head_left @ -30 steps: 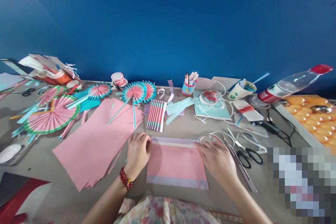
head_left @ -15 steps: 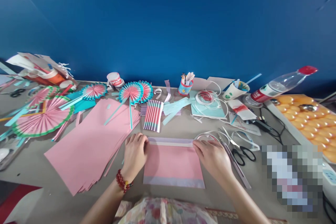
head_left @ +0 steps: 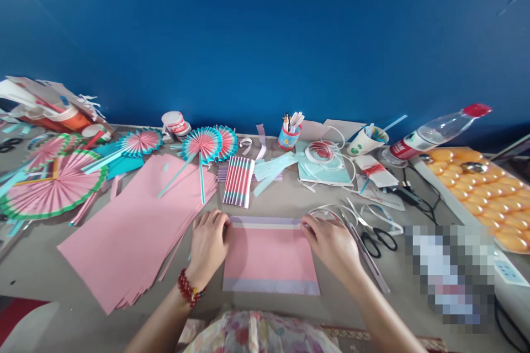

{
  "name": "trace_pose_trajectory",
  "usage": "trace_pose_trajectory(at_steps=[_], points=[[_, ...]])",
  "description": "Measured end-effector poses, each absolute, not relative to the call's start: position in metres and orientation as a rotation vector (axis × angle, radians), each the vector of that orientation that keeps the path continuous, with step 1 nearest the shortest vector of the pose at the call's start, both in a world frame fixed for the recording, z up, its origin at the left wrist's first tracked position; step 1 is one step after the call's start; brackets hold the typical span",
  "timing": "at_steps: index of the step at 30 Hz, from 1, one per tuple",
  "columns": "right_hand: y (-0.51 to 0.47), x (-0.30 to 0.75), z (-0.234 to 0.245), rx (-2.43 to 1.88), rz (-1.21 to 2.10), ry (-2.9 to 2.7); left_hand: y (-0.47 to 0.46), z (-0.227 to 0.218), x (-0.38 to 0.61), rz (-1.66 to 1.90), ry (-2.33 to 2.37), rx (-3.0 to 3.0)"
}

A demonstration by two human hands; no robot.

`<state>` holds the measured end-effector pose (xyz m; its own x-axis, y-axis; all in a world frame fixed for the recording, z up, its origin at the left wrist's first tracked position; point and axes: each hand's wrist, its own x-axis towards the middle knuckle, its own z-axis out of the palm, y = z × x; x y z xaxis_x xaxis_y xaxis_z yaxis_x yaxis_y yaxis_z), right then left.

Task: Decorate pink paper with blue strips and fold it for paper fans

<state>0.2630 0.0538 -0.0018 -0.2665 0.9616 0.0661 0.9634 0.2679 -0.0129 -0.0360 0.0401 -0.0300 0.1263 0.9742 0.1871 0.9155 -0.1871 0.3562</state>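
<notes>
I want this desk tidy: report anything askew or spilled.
The pink paper stack beside the left hand looks askew: it fans out unevenly along its near edge. No spill is visible.

Grey table [head_left: 281, 198]: pink paper stack [head_left: 136, 226], lilac-edged pink sheet [head_left: 269, 253], black-handled scissors [head_left: 366, 223].

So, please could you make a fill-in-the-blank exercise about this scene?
The left hand and right hand touch a rectangular lavender-banded paper sheet, mostly ____ in colour.
The dark red beaded bracelet is on the ____ wrist.
The tall clear plastic bottle has a ____ cap.
The metal scissors have ____ handles.

Missing words: pink; left; red; black.
</notes>
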Motion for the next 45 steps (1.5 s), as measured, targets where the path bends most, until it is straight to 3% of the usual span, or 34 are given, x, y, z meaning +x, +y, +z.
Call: trace_pose_trajectory(at_steps=[45], points=[[0.0556, 0.2598, -0.0016, -1.97, 0.0, -2.479, 0.0396, -0.0306, -0.0375, 0.566, 1.946, 2.233]])
